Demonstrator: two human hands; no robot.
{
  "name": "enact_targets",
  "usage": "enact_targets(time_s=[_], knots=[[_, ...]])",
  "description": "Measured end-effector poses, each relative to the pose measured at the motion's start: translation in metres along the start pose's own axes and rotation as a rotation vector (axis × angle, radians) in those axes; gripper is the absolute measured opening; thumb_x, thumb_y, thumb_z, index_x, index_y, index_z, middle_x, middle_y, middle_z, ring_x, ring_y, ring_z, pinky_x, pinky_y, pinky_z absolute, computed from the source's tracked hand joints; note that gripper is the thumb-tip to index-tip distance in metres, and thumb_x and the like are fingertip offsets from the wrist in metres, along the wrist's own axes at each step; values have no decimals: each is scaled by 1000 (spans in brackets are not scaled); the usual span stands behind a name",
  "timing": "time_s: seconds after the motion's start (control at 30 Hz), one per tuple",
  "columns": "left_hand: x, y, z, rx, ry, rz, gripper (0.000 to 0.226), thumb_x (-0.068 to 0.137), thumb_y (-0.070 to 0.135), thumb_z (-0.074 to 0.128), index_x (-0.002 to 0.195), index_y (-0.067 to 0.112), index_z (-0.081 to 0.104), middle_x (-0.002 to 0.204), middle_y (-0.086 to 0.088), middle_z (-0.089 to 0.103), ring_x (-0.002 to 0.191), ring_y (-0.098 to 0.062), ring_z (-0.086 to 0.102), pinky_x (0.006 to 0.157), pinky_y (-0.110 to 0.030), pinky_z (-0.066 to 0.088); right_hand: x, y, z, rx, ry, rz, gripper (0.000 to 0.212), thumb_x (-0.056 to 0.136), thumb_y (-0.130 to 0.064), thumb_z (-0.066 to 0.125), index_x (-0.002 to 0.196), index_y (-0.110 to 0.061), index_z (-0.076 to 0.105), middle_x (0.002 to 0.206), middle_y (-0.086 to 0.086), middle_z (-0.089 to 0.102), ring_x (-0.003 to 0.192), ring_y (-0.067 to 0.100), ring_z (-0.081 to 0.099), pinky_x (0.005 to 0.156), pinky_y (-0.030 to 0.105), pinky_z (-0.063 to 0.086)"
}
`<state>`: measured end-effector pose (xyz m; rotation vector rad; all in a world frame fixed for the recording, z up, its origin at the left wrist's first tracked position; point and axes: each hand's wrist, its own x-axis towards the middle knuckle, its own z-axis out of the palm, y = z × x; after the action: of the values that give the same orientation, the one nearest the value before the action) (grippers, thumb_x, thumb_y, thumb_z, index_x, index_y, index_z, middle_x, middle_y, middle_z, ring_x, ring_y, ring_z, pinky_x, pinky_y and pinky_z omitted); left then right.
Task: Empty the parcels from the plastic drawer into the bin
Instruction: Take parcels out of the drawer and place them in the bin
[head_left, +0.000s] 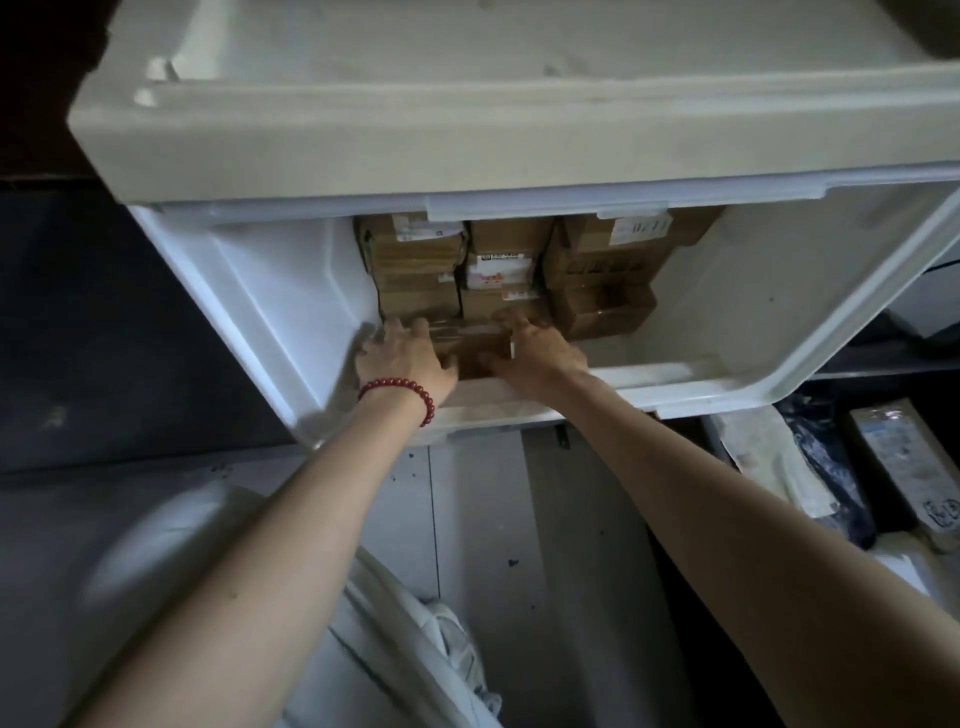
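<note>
Grey tiled floor, flecked with dark spots, spreads below a dusty cream plastic cabinet top. A white laced sneaker stands on the tiles. A red bead bracelet circles one wrist.

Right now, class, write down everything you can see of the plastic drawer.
The drawer is white plastic with rounded corners and a thick rim, pulled out under a cream unit. Brown cardboard parcels are stacked at its back; its right side is bare. The left hand and right hand reach over its front rim, holding the nearest parcel.
</note>
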<state>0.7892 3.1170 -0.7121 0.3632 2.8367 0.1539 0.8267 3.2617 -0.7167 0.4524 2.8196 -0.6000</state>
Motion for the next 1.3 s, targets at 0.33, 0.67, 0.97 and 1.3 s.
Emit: enact_targets(time_s=[0.33,0.67,0.97,1.3], knots=[[24,-11,3,-239,-63,-63,65,87,54,54,139,18,42,147,-17,26,123,-38,45,103,-41,42,20,-1,2,128,-108,-2,54,92,-50,56,139,-30,37,122,11,60,113,32,56,93,44,49],[4,-1,-13,-359,241,150,72,75,18,77,136,25,41,146,-6,26,129,-31,40,102,-43,44,4,10,-33,385,144,-53,62,85,-31,69,139,-33,40,135,7,53,120,29,53,98,39,46],[-53,47,-23,-504,464,335,61,70,4,77,125,13,52,130,-14,44,119,-32,46,95,-39,44,-80,58,-79,345,307,-105,74,77,-23,78,141,-25,41,130,16,47,112,33,51,92,31,42],[-114,83,-11,-513,417,510,62,74,27,75,126,19,43,121,-8,53,103,-22,50,76,-28,41,-161,114,-84,396,438,-114,77,76,-4,77,140,-15,36,131,12,51,99,30,63,87,28,50]])
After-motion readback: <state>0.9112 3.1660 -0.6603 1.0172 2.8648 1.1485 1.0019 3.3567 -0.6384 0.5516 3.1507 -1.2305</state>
